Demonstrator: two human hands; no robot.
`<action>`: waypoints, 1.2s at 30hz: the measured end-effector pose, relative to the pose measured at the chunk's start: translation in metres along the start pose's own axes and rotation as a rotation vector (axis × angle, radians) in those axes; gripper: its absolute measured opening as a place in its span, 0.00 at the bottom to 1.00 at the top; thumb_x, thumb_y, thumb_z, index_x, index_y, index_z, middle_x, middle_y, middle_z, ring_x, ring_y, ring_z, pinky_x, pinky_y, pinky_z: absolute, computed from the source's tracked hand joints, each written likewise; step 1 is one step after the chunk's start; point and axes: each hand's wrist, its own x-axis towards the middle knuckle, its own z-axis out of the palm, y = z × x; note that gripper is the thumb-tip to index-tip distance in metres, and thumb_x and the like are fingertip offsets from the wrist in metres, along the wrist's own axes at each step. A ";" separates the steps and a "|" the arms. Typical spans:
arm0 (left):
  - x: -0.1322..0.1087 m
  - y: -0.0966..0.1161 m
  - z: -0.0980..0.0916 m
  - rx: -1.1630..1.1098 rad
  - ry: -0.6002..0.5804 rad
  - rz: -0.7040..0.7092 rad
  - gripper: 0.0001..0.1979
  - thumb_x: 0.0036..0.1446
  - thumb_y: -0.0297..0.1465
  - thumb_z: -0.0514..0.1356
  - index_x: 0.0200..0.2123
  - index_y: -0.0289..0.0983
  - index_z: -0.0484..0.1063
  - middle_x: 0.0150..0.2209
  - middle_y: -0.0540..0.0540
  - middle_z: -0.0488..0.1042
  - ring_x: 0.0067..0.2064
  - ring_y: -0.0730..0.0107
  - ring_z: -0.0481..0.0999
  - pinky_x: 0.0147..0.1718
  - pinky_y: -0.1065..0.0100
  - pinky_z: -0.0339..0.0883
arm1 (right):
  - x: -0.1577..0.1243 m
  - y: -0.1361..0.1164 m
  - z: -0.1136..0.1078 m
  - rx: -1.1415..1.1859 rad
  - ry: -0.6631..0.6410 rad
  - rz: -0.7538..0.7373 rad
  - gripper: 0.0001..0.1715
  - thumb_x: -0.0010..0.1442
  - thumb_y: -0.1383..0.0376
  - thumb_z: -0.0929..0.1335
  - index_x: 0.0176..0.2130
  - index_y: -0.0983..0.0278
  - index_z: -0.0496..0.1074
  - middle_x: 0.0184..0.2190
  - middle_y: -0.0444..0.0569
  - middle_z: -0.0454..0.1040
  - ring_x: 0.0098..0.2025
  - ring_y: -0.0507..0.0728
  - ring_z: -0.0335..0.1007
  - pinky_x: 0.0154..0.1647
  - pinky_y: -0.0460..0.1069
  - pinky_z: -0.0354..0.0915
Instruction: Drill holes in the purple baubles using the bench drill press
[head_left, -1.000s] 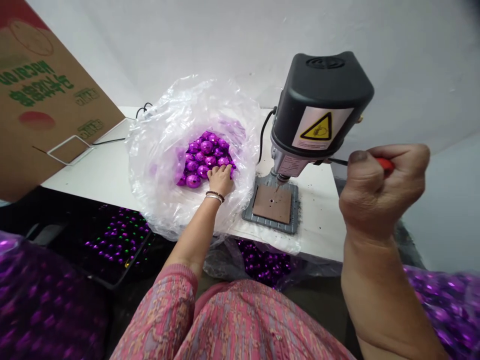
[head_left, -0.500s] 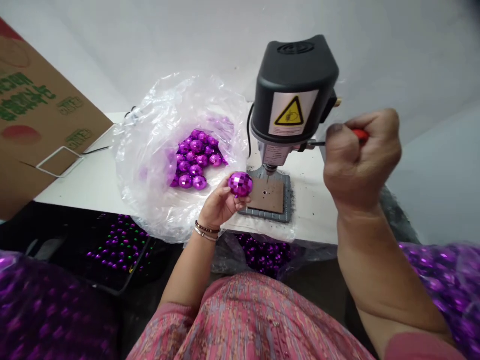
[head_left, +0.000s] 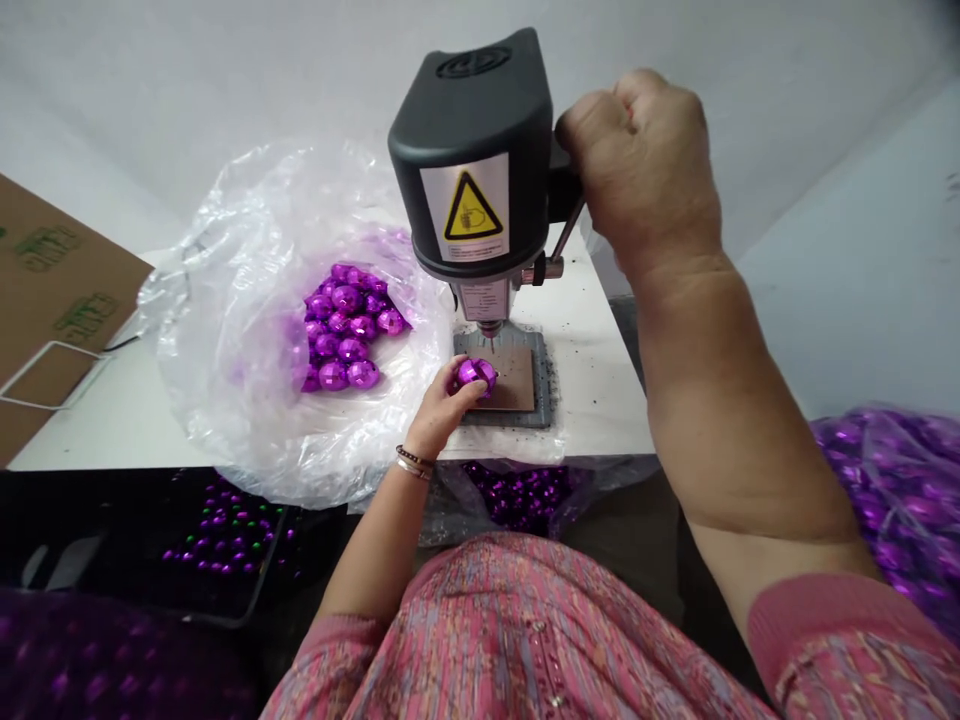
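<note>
- Moved since the last frame: my left hand (head_left: 441, 412) has brought a purple mirrored ball (head_left: 477, 375) forward, over a brown pad (head_left: 514, 380), just below the drill bit (head_left: 490, 332).
- Head view, left hand: fingers curled closed, gripping the ball.
- Head view, right hand (head_left: 637, 170): shut in a fist on a thin metal lever (head_left: 568, 228) beside the black bench drill press (head_left: 469, 150).
- Head view, around my 2 hands: more purple mirrored balls (head_left: 341, 325) lie in a clear plastic bag (head_left: 225, 340), just left of the drill's base.
</note>
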 end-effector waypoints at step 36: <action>0.029 -0.005 0.022 0.605 0.075 0.161 0.36 0.42 0.31 0.72 0.58 0.39 0.71 0.51 0.42 0.78 0.52 0.54 0.76 0.57 0.55 0.66 | -0.014 0.006 -0.003 0.073 0.023 -0.145 0.20 0.61 0.68 0.64 0.24 0.64 0.47 0.21 0.36 0.45 0.26 0.42 0.40 0.31 0.42 0.47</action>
